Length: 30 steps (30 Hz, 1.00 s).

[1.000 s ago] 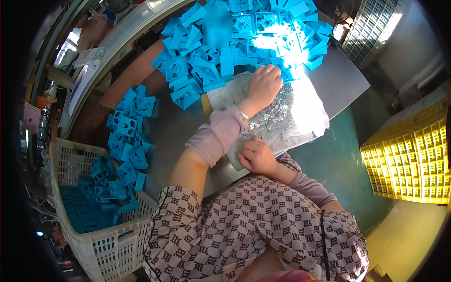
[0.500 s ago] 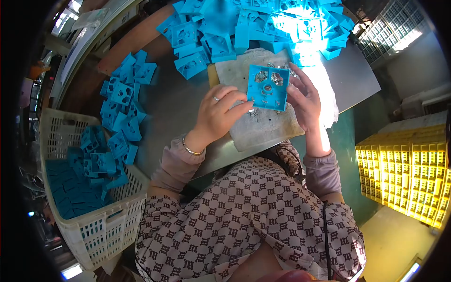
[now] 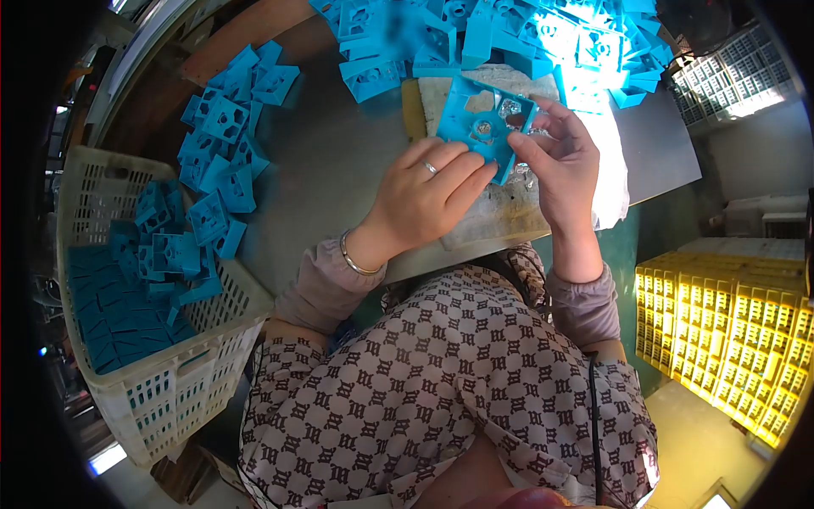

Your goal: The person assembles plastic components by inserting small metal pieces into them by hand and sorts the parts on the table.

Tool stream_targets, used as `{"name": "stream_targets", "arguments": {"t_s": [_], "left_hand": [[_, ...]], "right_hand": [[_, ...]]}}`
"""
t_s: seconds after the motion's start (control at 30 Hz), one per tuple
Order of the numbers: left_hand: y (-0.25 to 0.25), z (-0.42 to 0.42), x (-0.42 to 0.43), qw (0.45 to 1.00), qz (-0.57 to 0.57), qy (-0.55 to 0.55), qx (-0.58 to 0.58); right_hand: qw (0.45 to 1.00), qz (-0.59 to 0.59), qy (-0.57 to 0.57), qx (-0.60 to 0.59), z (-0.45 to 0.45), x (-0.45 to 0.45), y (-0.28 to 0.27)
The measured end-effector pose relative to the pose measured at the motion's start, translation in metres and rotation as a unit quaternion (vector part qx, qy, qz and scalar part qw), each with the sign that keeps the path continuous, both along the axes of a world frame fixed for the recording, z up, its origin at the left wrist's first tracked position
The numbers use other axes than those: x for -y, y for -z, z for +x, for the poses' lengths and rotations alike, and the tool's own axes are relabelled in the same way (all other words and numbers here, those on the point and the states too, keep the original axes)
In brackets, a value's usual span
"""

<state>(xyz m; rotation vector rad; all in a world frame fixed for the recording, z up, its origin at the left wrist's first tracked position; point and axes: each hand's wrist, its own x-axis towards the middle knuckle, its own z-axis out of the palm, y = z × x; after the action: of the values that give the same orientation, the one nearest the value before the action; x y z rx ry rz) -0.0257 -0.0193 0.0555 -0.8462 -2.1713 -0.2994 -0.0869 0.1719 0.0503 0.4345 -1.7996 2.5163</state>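
A square blue plastic part [image 3: 462, 119] with several cut-outs is held tilted above the cloth. My left hand [image 3: 428, 191], with a ring and a bracelet, grips its lower left edge with bent fingers. On the right side, my right hand [image 3: 564, 157] pinches the part between thumb and fingers. Beneath lies a pale cloth [image 3: 500, 216] with small clear pieces, partly hidden by the part and my hands. Behind it rises a large heap of similar blue parts [image 3: 437, 47], brightly sunlit at the right.
More blue parts [image 3: 225, 119] lie on the metal table [image 3: 322, 127] at the left. A white crate [image 3: 161, 407] holding blue parts stands beside the table's left edge. Yellow crates [image 3: 721, 331] are stacked on the floor at the right.
Both hands came together over the cloth, now holding a blue part that neither held a second ago. Since half a second ago the part has tilted, and my left fingers reach further along its lower edge.
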Motion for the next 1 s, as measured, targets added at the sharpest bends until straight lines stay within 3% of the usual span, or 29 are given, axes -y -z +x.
{"name": "stream_targets", "arguments": {"t_s": [0.37, 0.47, 0.57, 0.63, 0.7, 1.0], "left_hand": [[-0.01, -0.008, 0.002, 0.996, 0.031, -0.055, -0.06], [-0.004, -0.006, 0.006, 0.994, 0.047, -0.085, -0.04], [0.004, -0.003, 0.013, 0.988, 0.1, -0.116, 0.013], [0.012, -0.001, 0.018, 0.978, 0.146, -0.134, 0.059], [0.021, 0.003, 0.023, 0.964, 0.192, -0.15, 0.105], [0.045, 0.021, 0.031, 0.916, 0.308, -0.147, 0.211]], "right_hand": [[0.997, 0.064, 0.02, -0.049, -0.012, 0.021, -0.027], [0.997, -0.028, -0.077, 0.002, -0.022, 0.02, -0.018], [0.996, 0.043, -0.08, -0.005, -0.034, 0.015, 0.008], [0.969, 0.242, -0.018, -0.044, -0.049, 0.004, 0.045], [0.899, 0.423, 0.02, -0.11, -0.058, -0.001, 0.063], [0.786, 0.54, 0.022, -0.301, -0.078, 0.017, 0.089]]}}
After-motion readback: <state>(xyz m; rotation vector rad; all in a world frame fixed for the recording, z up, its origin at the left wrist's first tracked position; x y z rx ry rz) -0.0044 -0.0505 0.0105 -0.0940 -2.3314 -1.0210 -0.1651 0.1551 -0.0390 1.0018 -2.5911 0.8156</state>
